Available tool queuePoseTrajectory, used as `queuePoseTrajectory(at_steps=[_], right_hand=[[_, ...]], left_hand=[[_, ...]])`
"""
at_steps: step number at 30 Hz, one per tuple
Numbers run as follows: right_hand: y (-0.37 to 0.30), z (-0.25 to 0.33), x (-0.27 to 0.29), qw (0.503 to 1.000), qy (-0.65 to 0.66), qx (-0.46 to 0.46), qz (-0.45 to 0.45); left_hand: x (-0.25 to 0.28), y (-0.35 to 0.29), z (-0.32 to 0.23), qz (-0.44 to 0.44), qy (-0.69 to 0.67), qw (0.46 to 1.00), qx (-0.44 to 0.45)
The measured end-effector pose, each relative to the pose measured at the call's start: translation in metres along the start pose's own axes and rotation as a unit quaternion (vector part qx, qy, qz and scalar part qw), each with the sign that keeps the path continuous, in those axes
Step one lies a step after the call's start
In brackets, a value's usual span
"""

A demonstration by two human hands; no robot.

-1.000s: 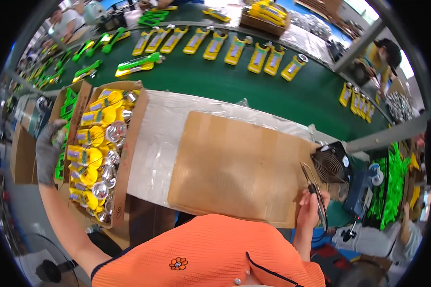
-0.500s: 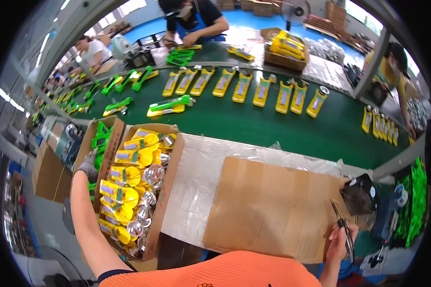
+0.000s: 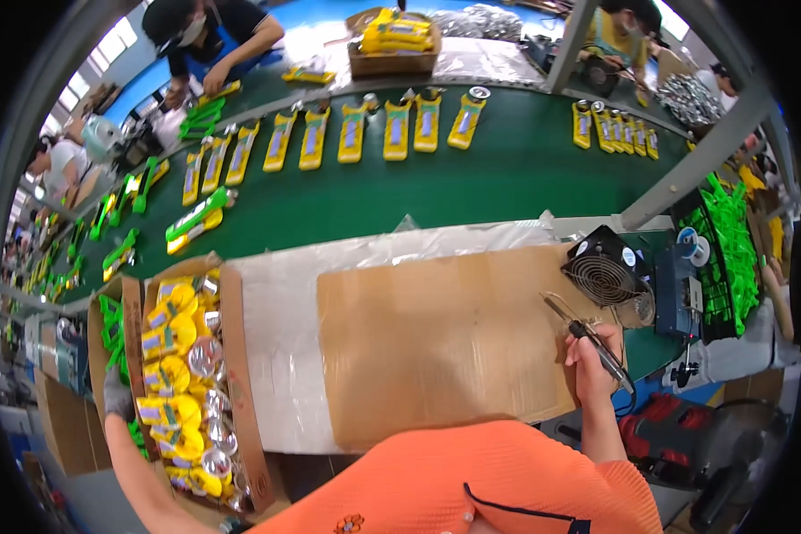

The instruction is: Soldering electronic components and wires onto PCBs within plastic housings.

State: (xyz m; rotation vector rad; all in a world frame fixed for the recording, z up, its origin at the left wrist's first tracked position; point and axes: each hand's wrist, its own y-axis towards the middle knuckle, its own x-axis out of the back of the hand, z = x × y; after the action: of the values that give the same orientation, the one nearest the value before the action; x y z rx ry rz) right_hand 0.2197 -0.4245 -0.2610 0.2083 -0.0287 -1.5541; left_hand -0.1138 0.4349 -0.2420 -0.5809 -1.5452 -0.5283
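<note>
My left hand [image 3: 117, 394], in a grey glove, reaches into a narrow cardboard box of green plastic frames [image 3: 112, 331]. It touches the frames, and its fingers are too hidden to show whether they grip one. In my right hand [image 3: 594, 360] is a soldering iron [image 3: 579, 330], gripped like a pen, its tip pointing up and left over a flat cardboard sheet [image 3: 445, 347]. Beside the left hand stands a box [image 3: 240, 383] full of yellow lamp bodies [image 3: 165, 378] with wires and shiny round reflectors [image 3: 206, 356].
A green conveyor belt [image 3: 311, 200] runs across the far side with yellow lamp bodies and green frames on it. At the right stand a black fan [image 3: 607, 267], a blue soldering station [image 3: 676, 289] and a black crate of green parts [image 3: 730, 258]. Co-workers sit beyond the belt.
The view has turned to the right, so the belt and boxes appear further left. My left hand stays in the green-frame box; the soldering iron remains in my right hand.
</note>
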Motion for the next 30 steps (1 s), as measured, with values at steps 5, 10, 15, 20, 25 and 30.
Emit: queuePoseTrajectory(at_steps=[5, 10, 15, 20, 25, 30], right_hand=[[-0.002, 0.004, -0.005, 1.000, 0.013, -0.002, -0.003], [-0.003, 0.004, 0.000, 0.999, 0.014, -0.033, -0.013], [-0.002, 0.001, 0.001, 0.999, 0.030, -0.023, -0.006], [-0.002, 0.001, 0.004, 0.999, 0.041, -0.027, 0.001], [-0.002, 0.002, 0.007, 0.996, 0.082, -0.020, 0.008], [-0.003, 0.000, 0.010, 0.994, 0.106, 0.016, -0.005]], left_hand=[[0.008, -0.010, -0.004, -0.065, -0.037, 0.997, 0.006], [0.038, -0.018, 0.004, 0.017, -0.307, 0.951, 0.035], [0.091, -0.012, 0.006, -0.108, -0.277, 0.953, 0.053], [0.158, -0.032, -0.138, -0.181, -0.190, 0.961, -0.086], [0.167, -0.119, -0.381, -0.144, -0.105, 0.907, -0.382], [0.116, -0.177, -0.575, -0.013, -0.026, 0.784, -0.620]])
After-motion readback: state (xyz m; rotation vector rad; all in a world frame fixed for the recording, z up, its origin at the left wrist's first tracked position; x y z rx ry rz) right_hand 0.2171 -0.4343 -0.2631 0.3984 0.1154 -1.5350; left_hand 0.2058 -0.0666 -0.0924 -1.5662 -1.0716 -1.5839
